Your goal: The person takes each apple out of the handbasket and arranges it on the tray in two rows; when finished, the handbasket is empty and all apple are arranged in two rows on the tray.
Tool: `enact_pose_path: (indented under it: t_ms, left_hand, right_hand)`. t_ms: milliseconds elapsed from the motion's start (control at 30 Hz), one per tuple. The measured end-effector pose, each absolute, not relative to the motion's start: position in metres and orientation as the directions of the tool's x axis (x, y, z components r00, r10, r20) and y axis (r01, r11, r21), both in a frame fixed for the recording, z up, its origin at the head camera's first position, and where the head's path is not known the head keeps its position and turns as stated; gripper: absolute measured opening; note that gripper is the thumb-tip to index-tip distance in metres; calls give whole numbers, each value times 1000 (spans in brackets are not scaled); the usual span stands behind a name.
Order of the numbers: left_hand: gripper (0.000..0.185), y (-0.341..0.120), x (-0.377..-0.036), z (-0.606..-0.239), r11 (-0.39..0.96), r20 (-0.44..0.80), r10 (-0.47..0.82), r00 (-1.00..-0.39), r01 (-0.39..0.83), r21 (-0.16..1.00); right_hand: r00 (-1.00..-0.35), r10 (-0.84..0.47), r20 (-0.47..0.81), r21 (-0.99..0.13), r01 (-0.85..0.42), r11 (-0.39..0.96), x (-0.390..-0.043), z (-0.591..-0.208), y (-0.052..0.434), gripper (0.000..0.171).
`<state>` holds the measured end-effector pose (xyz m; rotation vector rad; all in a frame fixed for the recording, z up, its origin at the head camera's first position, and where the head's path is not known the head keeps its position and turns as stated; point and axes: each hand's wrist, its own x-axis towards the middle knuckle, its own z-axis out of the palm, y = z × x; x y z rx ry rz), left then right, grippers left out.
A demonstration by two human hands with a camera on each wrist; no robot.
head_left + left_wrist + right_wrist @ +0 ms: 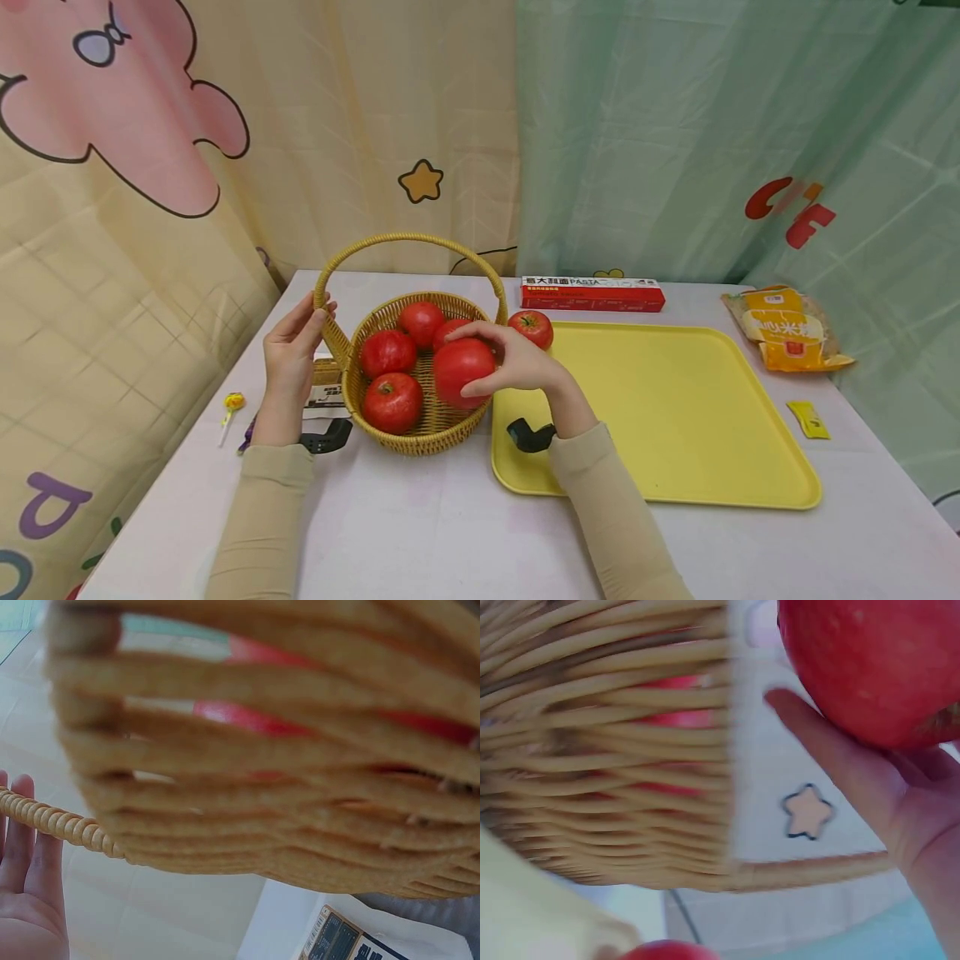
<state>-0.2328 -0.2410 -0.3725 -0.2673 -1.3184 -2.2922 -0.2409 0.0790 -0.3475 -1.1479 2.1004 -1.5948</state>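
A woven wicker basket (352, 385) with an arched handle (408, 241) stands on the table and holds several red tomatoes (391, 402). My right hand (501, 360) grips one large red tomato (461, 371) at the basket's right rim; the right wrist view shows this tomato (870, 667) resting against the palm. My left hand (292, 347) touches the left foot of the handle with straight fingers (19, 851), the handle (56, 821) lying across them. One more tomato (532, 327) sits on the far left corner of the yellow tray (697, 417).
A red pasta box (592, 293) lies behind the tray. A yellow snack bag (786, 328) and a small yellow sachet (808, 418) are at the right. A lollipop (232, 406) and a printed card (327, 400) lie left of the basket. Curtains hang behind the table.
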Motion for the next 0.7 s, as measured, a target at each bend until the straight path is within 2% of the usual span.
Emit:
enact_pose_path:
  t_ms: [133,233,333,433,500,600,700]
  left_hand:
    - [32,-241,-233,-373,-428,395,-306,-866,496,756]
    - [32,-241,-233,-373,-430,399,-305,-865,499,753]
    - [32,-241,-234,-373,-428,407,-303,-862,504,750]
    - [31,-241,-234,-373,-442,410,-301,-861,507,740]
    - [30,-241,-234,-372,-444,411,-300,-861,507,739]
    - [30,-240,-234,-372,-451,406,-304,-862,506,735]
    - [29,-240,-234,-372,-461,398,-310,-863,503,731]
  right_hand:
    - [-589,-721,365,-887,-454,-78,-236,-333,102,61]
    - [-605,-667,435,-875,-458,-155,-234,-325,127,61]
    - [-710,-548,442,-882,-456,-121,-232,-321,155,61]
    - [-849,-373,375,-913,-408,9,-234,-323,180,62]
    - [-914,-253,316,-933,-348,94,-237,-327,195,63]
    - [-965,-100,243,-947,-258,191,-242,-335,214,65]
    - [-978,18,208,-946,-197,258,-250,-346,226,70]
